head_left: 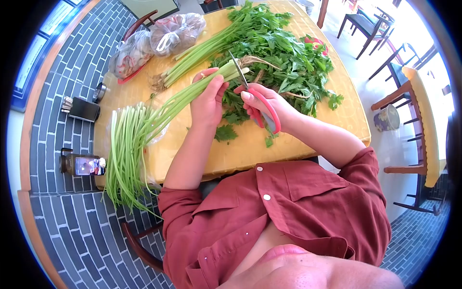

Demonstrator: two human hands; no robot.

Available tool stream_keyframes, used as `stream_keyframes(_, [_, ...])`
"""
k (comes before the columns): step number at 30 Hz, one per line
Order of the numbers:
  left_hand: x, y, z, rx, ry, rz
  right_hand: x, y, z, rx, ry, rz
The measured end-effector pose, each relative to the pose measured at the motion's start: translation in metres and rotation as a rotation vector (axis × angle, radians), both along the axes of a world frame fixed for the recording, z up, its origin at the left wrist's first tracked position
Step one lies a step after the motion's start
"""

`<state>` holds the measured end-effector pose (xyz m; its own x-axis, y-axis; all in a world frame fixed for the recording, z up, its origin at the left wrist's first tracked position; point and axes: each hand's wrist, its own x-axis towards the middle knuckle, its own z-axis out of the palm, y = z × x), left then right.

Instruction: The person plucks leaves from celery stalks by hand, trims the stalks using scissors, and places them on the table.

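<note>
My left hand (210,98) is closed round a bunch of green celery stalks (180,98), whose root end points up and to the right. In my right hand (267,103) are red-handled scissors (274,115), their dark blades at the root end of the stalks. Behind my hands lies a large heap of leafy celery (288,58), with uncut stalks and roots (166,79) reaching left. A pile of bare stalks (126,149) rests at the table's left edge, partly on a clear plastic bag.
Plastic bags (178,33) with contents stand at the back left of the yellow table (192,159). A dark holder (84,110) and a jar (82,164) are at the left edge. Chairs (365,26) and a bin (386,118) stand to the right.
</note>
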<state>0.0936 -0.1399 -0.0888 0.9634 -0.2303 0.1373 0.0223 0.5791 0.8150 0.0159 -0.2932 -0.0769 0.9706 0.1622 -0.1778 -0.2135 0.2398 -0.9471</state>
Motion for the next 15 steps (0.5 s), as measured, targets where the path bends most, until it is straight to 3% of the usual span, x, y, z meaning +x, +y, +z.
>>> stream_keyframes(15, [0.001, -0.005, -0.005, 0.033, 0.121, 0.086, -0.002, 0.002, -0.021, -0.065, 0.056, -0.062])
